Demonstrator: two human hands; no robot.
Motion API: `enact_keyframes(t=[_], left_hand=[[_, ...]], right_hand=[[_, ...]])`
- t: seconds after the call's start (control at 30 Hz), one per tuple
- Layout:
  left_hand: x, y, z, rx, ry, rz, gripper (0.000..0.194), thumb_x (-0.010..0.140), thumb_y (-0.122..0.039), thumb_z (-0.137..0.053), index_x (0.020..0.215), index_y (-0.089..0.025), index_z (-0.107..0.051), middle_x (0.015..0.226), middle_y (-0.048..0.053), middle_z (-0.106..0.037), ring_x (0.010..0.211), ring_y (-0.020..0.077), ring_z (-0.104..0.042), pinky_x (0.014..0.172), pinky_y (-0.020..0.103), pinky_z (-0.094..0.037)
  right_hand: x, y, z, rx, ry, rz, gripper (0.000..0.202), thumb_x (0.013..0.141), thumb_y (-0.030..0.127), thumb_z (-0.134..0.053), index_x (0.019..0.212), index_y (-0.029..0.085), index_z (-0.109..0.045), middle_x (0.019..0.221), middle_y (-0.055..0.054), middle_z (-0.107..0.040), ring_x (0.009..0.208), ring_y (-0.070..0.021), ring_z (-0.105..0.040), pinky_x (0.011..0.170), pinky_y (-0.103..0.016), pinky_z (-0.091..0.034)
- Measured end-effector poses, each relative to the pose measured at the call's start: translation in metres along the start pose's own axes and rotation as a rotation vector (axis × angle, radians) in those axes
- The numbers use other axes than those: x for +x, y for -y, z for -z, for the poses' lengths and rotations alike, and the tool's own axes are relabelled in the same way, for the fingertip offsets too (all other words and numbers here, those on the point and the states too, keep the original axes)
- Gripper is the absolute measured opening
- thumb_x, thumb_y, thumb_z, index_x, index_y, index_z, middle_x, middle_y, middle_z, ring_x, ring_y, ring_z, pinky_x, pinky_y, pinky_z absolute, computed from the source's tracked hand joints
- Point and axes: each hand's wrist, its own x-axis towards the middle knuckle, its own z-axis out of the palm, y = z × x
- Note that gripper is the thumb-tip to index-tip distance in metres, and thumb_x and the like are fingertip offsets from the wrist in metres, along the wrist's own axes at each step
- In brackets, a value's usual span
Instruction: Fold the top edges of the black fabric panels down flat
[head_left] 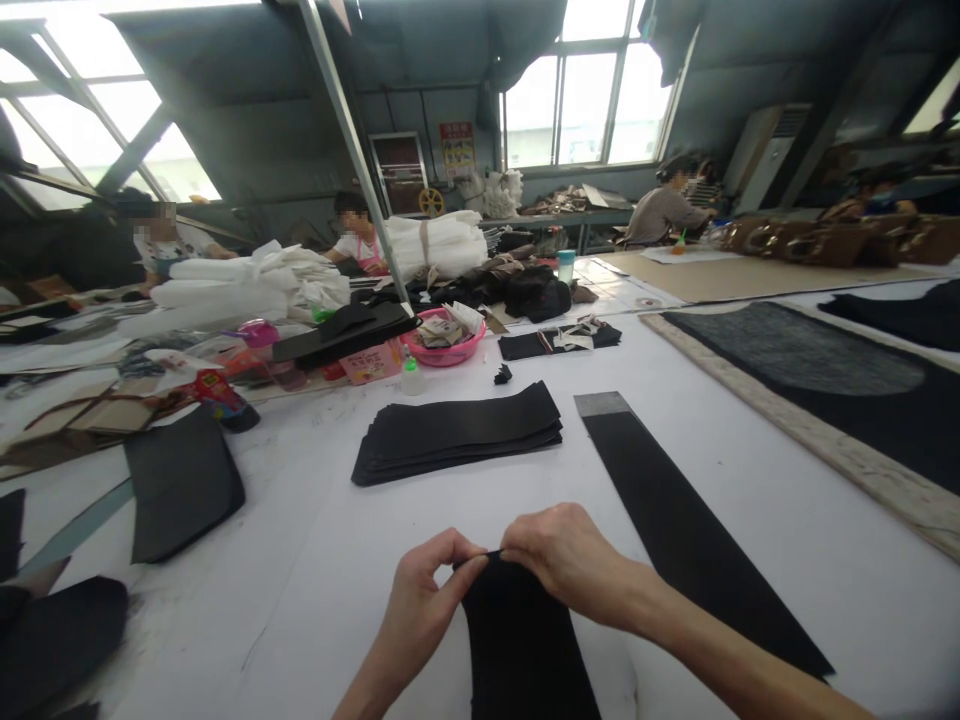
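Observation:
A strip of black fabric (525, 650) runs toward me at the bottom of the view. My left hand (439, 580) pinches its far edge between thumb and index finger. Right beside it, my right hand (566, 560) pinches the same edge, fingers curled. A short piece of the edge shows between the two pinches. Beyond my hands lies a stack of black fabric pieces (457, 432). To the right, a long black strip (697, 530) with a grey far end lies flat, partly behind my right forearm.
A pink basket (446, 350) of scraps and a small green-capped bottle (411, 375) stand behind the stack. Black panels (184, 485) lie at left. At right, a pale-edged board (795, 455) carries black fabric. Several people work at the tables behind.

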Motion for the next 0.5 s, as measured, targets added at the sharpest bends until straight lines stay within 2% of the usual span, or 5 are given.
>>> enact_keyframes(t=[0.13,0.2,0.3,0.37,0.5], left_hand=[[-0.01,0.019,0.022,-0.164,-0.015,0.129,0.026,0.089,-0.042,-0.059,0.08,-0.018,-0.064,0.084,0.005,-0.067,0.086,0.0199,-0.063,0.083,0.031,-0.047],[-0.012,0.028,0.026,-0.298,0.028,0.175,0.026,0.085,-0.043,-0.065,0.093,-0.018,-0.064,0.099,0.008,-0.068,0.099,0.0228,-0.063,0.092,0.035,-0.047],[-0.012,0.031,0.02,-0.504,0.169,0.141,0.066,0.071,-0.047,-0.079,0.127,-0.022,-0.053,0.126,0.012,-0.059,0.118,0.0279,-0.056,0.105,0.043,-0.04],[-0.011,0.026,0.013,-0.588,0.281,0.105,0.08,0.066,-0.049,-0.081,0.135,-0.022,-0.049,0.132,0.012,-0.056,0.123,0.0303,-0.052,0.108,0.045,-0.037],[-0.008,0.019,0.012,-0.608,0.385,0.172,0.066,0.067,-0.041,-0.082,0.125,-0.02,-0.06,0.12,0.009,-0.065,0.114,0.0308,-0.058,0.098,0.043,-0.046]], right_hand=[[-0.01,-0.016,0.022,0.108,-0.111,-0.054,0.023,0.094,0.024,-0.052,0.082,0.02,-0.071,0.08,-0.001,-0.073,0.071,-0.0152,-0.064,0.064,-0.023,-0.039],[-0.012,-0.02,0.04,0.2,-0.155,-0.065,0.022,0.095,0.027,-0.052,0.085,0.021,-0.072,0.077,0.001,-0.071,0.069,-0.0133,-0.062,0.064,-0.022,-0.04],[-0.007,-0.011,0.074,0.277,-0.179,-0.002,0.021,0.095,0.029,-0.052,0.089,0.023,-0.071,0.077,0.003,-0.069,0.069,-0.0122,-0.06,0.063,-0.021,-0.042],[-0.002,0.0,0.098,0.291,-0.24,0.053,0.02,0.094,0.031,-0.053,0.091,0.023,-0.071,0.079,0.003,-0.069,0.07,-0.0122,-0.06,0.063,-0.021,-0.044],[0.003,0.019,0.142,0.477,-0.438,0.134,0.013,0.086,0.033,-0.066,0.086,0.022,-0.073,0.074,0.003,-0.067,0.067,-0.0124,-0.06,0.057,-0.02,-0.047]])
